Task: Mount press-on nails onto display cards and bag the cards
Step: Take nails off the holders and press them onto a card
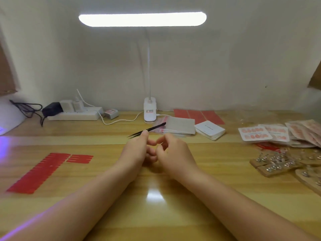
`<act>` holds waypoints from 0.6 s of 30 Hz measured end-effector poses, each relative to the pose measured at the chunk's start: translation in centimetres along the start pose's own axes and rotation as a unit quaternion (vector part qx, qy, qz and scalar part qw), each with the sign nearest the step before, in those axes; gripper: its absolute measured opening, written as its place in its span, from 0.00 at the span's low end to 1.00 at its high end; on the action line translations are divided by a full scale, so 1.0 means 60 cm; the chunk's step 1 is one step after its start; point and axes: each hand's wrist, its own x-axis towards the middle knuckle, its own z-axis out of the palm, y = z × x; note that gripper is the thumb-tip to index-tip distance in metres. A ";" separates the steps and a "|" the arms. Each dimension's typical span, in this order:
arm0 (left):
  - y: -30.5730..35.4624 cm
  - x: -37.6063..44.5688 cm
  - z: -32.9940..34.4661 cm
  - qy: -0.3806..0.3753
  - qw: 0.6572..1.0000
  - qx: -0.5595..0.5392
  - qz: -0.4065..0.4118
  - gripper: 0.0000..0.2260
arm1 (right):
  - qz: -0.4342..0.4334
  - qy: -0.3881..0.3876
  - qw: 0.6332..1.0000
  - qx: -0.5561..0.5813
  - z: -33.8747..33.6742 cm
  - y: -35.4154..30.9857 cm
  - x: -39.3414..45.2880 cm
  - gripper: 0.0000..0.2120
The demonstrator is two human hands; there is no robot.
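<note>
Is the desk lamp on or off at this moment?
On. The desk lamp has a light bar glowing bright white, and a glare patch shows on the table below it.

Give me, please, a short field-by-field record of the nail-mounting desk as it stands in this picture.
left hand: left hand pinches black tweezers, tips pointing left
right hand: right hand, fingers curled; whether it holds anything cannot be told
bagged cards: finished nail cards fanned out at far right
blank cards: white card stack right of the clear bags
adhesive: red tab sheet at left
lamp: clip lamp at the back, lit
</note>
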 end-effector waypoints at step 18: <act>0.030 -0.001 -0.122 -0.104 0.887 0.449 0.022 0.10 | -0.086 0.014 0.986 -0.142 -0.018 0.026 0.004 0.13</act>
